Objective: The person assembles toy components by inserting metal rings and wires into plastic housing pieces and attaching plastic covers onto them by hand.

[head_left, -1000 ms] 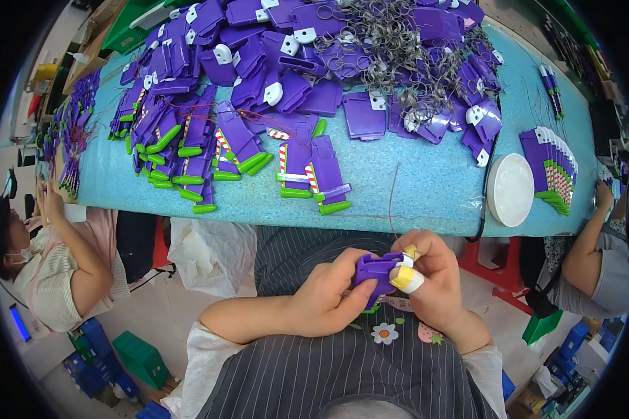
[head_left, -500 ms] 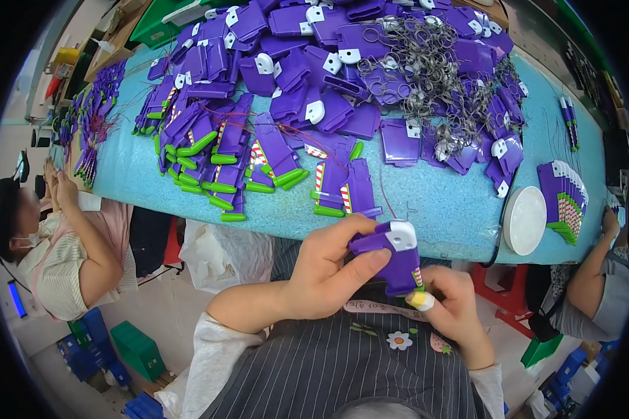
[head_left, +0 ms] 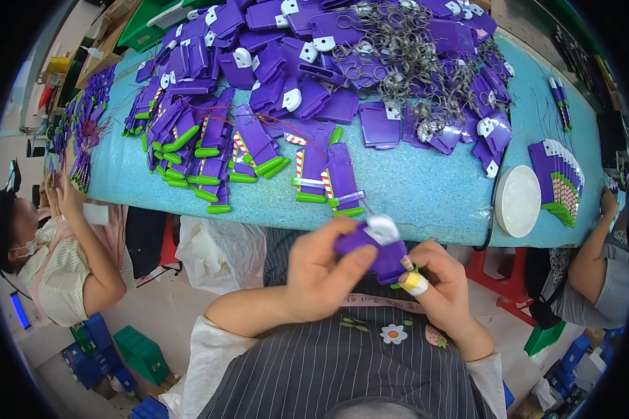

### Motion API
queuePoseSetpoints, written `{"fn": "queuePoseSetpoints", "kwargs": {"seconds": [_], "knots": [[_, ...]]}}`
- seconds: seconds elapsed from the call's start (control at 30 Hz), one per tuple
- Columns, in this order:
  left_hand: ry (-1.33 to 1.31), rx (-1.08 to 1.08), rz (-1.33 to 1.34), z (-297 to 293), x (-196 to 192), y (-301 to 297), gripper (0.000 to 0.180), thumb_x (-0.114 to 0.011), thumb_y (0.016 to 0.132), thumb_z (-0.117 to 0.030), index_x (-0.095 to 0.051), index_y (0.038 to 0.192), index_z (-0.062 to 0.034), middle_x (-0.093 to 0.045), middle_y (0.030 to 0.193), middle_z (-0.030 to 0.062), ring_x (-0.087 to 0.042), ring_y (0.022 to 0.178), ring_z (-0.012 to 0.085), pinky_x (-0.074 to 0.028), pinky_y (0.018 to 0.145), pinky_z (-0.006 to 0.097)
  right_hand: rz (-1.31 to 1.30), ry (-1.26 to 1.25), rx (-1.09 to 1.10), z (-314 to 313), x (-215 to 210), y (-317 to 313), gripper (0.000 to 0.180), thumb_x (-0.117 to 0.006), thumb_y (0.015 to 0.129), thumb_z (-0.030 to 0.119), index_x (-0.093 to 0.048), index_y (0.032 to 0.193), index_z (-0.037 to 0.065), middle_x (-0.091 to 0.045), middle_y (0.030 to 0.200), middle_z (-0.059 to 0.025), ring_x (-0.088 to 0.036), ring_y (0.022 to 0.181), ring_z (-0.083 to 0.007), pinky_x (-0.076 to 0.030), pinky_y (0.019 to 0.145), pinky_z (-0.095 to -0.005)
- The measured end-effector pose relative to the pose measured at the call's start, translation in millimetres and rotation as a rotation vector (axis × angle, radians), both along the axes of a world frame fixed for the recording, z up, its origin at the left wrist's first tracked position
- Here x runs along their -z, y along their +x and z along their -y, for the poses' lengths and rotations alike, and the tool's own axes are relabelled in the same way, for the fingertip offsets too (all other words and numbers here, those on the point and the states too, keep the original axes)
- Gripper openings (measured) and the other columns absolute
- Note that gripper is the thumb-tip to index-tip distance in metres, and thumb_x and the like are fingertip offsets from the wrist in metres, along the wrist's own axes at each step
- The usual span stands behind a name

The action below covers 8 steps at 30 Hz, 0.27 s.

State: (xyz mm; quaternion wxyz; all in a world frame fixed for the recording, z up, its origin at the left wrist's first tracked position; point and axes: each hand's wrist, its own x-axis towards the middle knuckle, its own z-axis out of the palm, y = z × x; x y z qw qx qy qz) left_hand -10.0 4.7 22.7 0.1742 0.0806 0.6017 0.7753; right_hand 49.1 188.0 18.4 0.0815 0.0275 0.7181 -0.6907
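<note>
Over my lap, just below the table's near edge, I hold a purple plastic piece with a white round part on top. My left hand grips it from the left, thumb across its front. My right hand holds its right side; one finger of that hand wears yellow tape. On the teal table straight ahead lie rows of purple pieces with green ends. Behind them sits a heap of purple parts and tangled metal key rings.
A white round dish lies at the table's right near edge, beside a fanned stack of purple cards. One seated person works at the left, another person's arm is at the right. Green and blue crates stand on the floor.
Both hands have shifted with the purple piece, which has turned so its white round part faces up. The view has tilted a little, so the table sits lower in the picture.
</note>
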Motion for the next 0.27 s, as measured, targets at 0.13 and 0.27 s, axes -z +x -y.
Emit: {"fn": "queuePoseSetpoints", "kwargs": {"seconds": [0.13, 0.27], "knots": [[-0.110, 0.070, -0.028, -5.0, 10.8, 13.1, 0.019, -0.059, 0.084, -0.006, -0.051, 0.099, 0.0040, -0.056, 0.082, 0.0112, -0.053, 0.070, 0.0164, -0.043, 0.065, 0.027, 0.060, 0.035, -0.006, 1.4, -2.8, -9.2, 0.015, -0.067, 0.078, 0.013, -0.061, 0.084, 0.001, -0.053, 0.074, -0.0056, -0.050, 0.066, -0.0143, -0.039, 0.061, -0.0264], [-0.162, 0.120, -0.304, -5.5, 13.3, 8.6, 0.021, -0.059, 0.082, -0.005, -0.049, 0.099, 0.0033, -0.054, 0.092, 0.0151, -0.054, 0.081, 0.0240, -0.043, 0.073, 0.031, -0.148, 0.232, -0.039, -1.2, -8.7, -9.4, 0.017, -0.067, 0.078, 0.014, -0.061, 0.090, 0.002, -0.057, 0.079, -0.0084, -0.054, 0.066, -0.0206, -0.042, 0.061, -0.0280]]}}
